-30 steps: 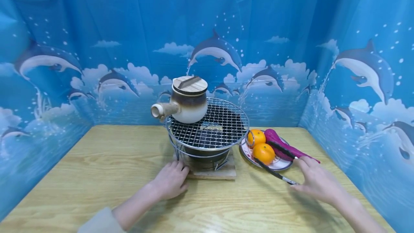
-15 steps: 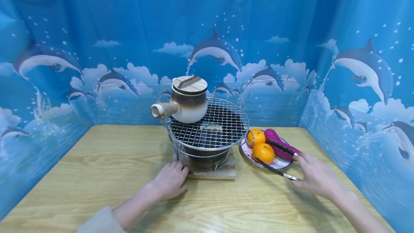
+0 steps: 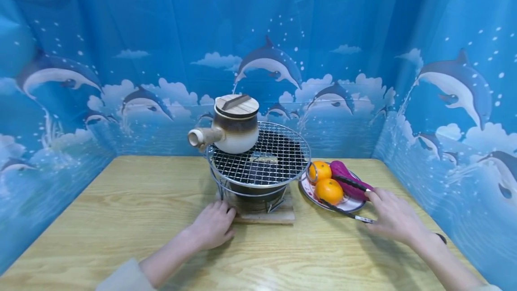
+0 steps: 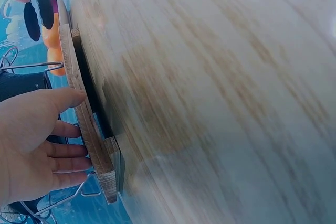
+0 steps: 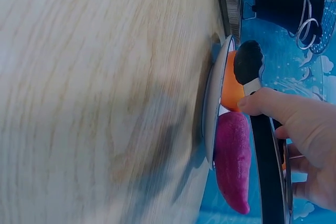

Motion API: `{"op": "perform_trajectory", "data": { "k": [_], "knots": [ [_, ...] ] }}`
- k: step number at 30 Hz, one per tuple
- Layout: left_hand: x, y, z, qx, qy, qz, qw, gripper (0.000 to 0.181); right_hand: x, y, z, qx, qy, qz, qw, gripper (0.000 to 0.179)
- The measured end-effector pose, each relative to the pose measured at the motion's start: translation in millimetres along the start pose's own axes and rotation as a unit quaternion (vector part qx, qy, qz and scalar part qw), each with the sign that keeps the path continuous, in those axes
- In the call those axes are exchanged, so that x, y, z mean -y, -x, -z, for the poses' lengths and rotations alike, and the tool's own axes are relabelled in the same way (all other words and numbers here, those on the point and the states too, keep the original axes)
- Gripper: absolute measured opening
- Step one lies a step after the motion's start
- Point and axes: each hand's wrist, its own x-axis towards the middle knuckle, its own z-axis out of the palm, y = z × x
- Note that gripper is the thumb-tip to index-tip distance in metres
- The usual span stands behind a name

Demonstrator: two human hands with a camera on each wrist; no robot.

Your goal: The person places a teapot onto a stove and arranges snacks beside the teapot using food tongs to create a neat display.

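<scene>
My right hand (image 3: 397, 219) grips a pair of black tongs (image 3: 353, 184); its thumb presses one arm in the right wrist view. The tongs are spread, one arm lying over the purple sweet potato (image 5: 232, 156) and the other tip at the near side of the front orange (image 3: 329, 191). Behind it sits a second orange (image 3: 322, 170). All three lie on a patterned plate (image 3: 304, 191). My left hand (image 3: 214, 226) touches the left front corner of a wooden board (image 3: 278, 218), with extended fingers (image 4: 68, 150) against it in the left wrist view.
On the board stands a dark stove (image 3: 254, 192) in a wire frame, topped by a round mesh grill (image 3: 282, 160). A side-handled clay pot (image 3: 236, 138) with a wooden lid (image 3: 238, 104) sits at the grill's back left. A blue dolphin curtain (image 3: 161, 35) surrounds the table (image 3: 141, 210).
My right hand has shifted slightly away from me, and the tongs' arms are a little closer together. A hand now covers the sweet potato's thin end. The left hand stays put.
</scene>
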Motion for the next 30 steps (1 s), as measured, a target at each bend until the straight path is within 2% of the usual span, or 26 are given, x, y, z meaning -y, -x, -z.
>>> {"op": "perform_trajectory", "data": {
  "k": [11, 19, 30],
  "knots": [
    [-2.8, -1.4, -0.8, 0.007, -0.032, -0.002, 0.9995, 0.041, -0.3, -0.6, -2.8, 0.018, 0.008, -0.001, 0.9998, 0.067],
    [-2.3, -0.9, 0.0, 0.011, -0.034, 0.002, 0.9994, 0.041, -3.3, -2.2, -7.2, 0.027, 0.010, -0.008, 0.9996, 0.069],
    [-1.8, -1.7, -0.8, 0.007, -0.039, 0.001, 0.9992, 0.042, -9.3, -5.8, -7.1, 0.036, -0.005, 0.005, 0.9993, 0.069]
  ]
}}
